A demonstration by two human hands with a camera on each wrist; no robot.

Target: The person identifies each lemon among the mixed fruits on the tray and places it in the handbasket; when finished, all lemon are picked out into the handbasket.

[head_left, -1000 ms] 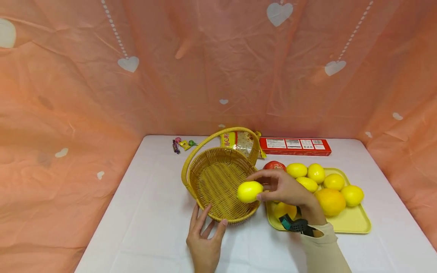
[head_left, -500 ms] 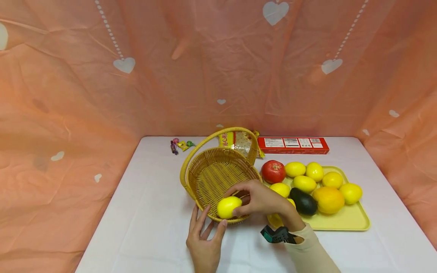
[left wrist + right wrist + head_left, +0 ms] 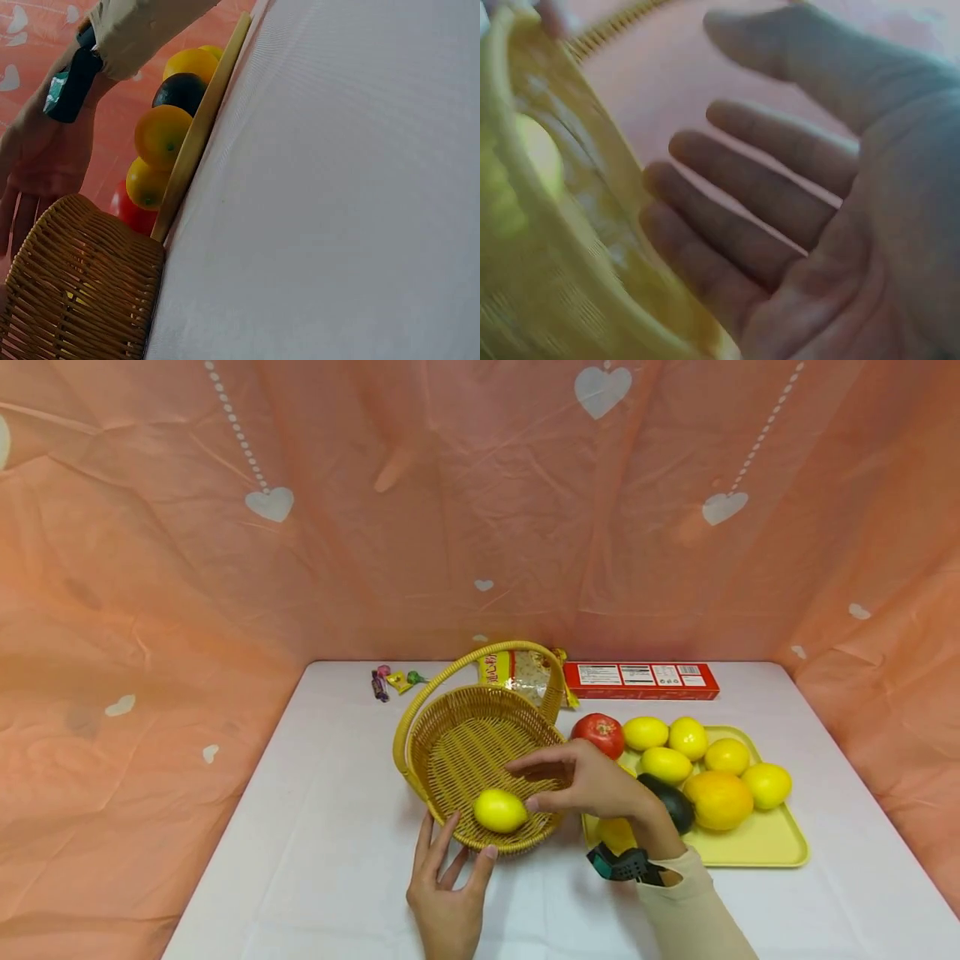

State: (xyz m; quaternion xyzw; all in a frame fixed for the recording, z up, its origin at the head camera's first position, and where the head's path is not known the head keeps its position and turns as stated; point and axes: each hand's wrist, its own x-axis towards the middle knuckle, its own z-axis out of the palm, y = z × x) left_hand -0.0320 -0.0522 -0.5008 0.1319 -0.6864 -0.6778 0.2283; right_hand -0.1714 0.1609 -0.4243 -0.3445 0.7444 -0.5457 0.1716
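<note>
In the head view a yellow lemon [image 3: 500, 811] lies in the front of a round wicker basket [image 3: 480, 727] with a tall arched handle. Just right of the lemon, my right hand [image 3: 600, 781] hovers over the basket's right rim, thumb and fingers spread and holding nothing. The right wrist view shows the same hand [image 3: 795, 225] with its fingers extended beside the basket wall [image 3: 577, 225]. Against the basket's front rim, my left hand [image 3: 450, 893] rests spread fingertips and thumb. Only the basket's outer wall [image 3: 82, 285] and the right hand appear in the left wrist view.
Right of the basket, a yellow tray [image 3: 765, 843] bears several lemons, an orange-yellow fruit [image 3: 717, 800] and a dark avocado-like fruit [image 3: 670, 803]. A red fruit [image 3: 598, 735] sits at its left edge. Behind are a food packet [image 3: 517, 675], a red box [image 3: 641, 681] and small sweets [image 3: 397, 681].
My right hand carried the lemon leftward into the basket, let it go, then drew back slightly up and right. The left hand has stayed at the rim.
</note>
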